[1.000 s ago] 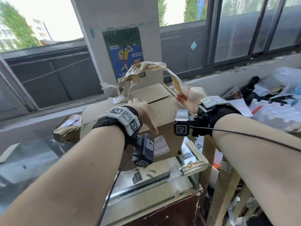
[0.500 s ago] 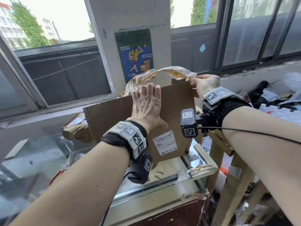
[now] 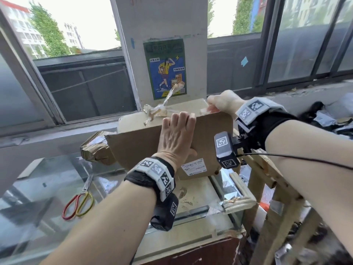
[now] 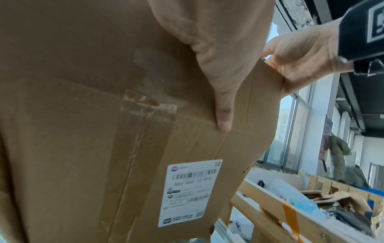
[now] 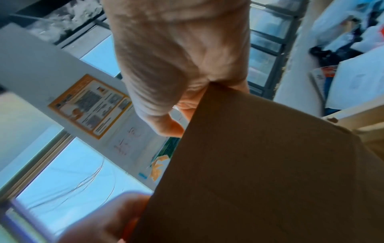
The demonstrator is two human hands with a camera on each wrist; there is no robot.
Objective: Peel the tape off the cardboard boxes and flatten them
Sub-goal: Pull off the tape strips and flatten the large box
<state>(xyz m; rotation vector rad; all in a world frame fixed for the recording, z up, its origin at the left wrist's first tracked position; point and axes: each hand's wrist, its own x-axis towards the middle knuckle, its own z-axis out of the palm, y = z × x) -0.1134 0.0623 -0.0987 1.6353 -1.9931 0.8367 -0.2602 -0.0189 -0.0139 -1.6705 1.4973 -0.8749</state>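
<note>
- Left hand [image 3: 176,136]: fingers are lying straight and together, flat against the near face of the cardboard box [image 3: 137,148]; the fingertips are reaching its top edge and the thumb [image 4: 223,115] is pressing on the board just above a crease. Nothing is being gripped; the palm is bracing the panel
- Right hand [image 3: 222,103]: fingers are curling over the top right corner of the box, pinching the board between thumb and fingers, as both wrist views are showing
- Box: it is standing on edge on a glass-topped counter [image 3: 57,180], leaning slightly away from the person, with a white shipping label [image 3: 193,166] low on the near face. A second, paler panel is showing behind the top edge
- Tape [image 3: 162,108]: a crumpled clear strip is hanging loose at the top edge, one tail rising toward a poster [image 3: 165,68] on the pillar behind. A further band of tape [image 4: 143,148] is appearing to remain stuck along the seam on the near face
- Surroundings: scissors [image 3: 80,200] with red and yellow handles are lying on the glass to the left; a crushed piece of cardboard [image 3: 93,150] is sitting behind the box; a wooden frame [image 3: 267,178] is standing to the right
- Risks, as judged: the loose strip is likely to re-stick to the board or the fingers if the panels are folded over it; the seam band, if left on, would probably resist flattening and tear the board; hard pressing could slide the box on the smooth glass
</note>
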